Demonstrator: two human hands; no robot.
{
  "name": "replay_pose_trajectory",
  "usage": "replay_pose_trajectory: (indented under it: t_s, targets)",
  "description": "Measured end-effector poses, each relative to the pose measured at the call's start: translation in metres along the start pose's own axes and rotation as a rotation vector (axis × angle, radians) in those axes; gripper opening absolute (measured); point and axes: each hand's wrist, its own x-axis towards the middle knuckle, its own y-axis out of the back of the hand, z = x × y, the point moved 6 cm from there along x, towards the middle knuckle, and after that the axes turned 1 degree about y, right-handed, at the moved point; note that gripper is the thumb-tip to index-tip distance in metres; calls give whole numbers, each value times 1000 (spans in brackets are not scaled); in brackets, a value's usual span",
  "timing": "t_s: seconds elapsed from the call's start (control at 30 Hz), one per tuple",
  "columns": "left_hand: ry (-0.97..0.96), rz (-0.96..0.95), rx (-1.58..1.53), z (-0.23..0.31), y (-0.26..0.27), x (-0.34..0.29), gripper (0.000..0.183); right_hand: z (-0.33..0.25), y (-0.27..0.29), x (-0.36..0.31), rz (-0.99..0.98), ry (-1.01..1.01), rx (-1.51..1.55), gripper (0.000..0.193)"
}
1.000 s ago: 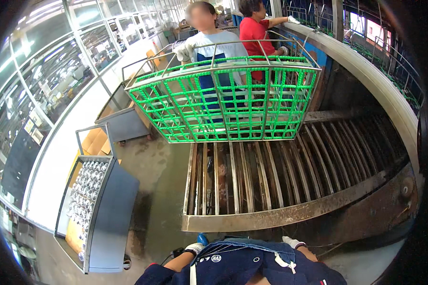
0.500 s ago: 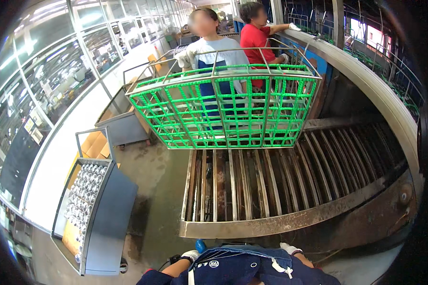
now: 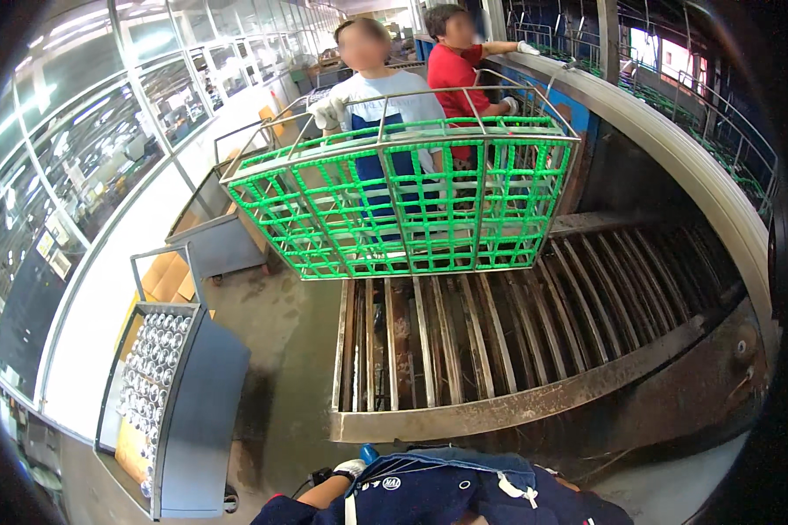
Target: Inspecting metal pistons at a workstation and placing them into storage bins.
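My left hand [image 3: 350, 470], in a white glove, is low in front of me at the left edge of my dark blue apron. Its fingers look closed on a blue, rounded thing [image 3: 369, 454], mostly hidden by the apron. Something dark sits by the wrist, too unclear to name. Of my right arm only a bit of wrist [image 3: 567, 484] shows at the apron's right edge; the hand's fingers are hidden. Ahead, a large metal-framed rack [image 3: 391, 192] with green-coated grid bars stands tilted at the far end of the slatted roller bed [image 3: 429, 423].
A person in a pale shirt [image 3: 385, 83] rests a gloved hand on the rack. Behind, a person in red [image 3: 453, 74] reaches to a rail [image 3: 657, 109]. At left stands a grey cart [image 3: 197, 420] with rows of shiny metal parts [image 3: 153, 359]; another cart [image 3: 228, 245] stands beyond.
My right hand has drawn back behind the apron, out of sight. The view has shifted slightly, so the rack sits a little further left. My left hand stays low beside the apron.
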Motion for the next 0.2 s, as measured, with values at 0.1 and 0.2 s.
replay_pose_trajectory:
  t_s: [0.1, 0.2]
  targets:
    - [-30, -14, 1, 2, 0, 2, 55, 21, -24, 36, -108, -27, -120, 58]
    - [-36, -31, 22, -19, 0, -12, 50, 17, -36, 29, -192, -39, -176, 63]
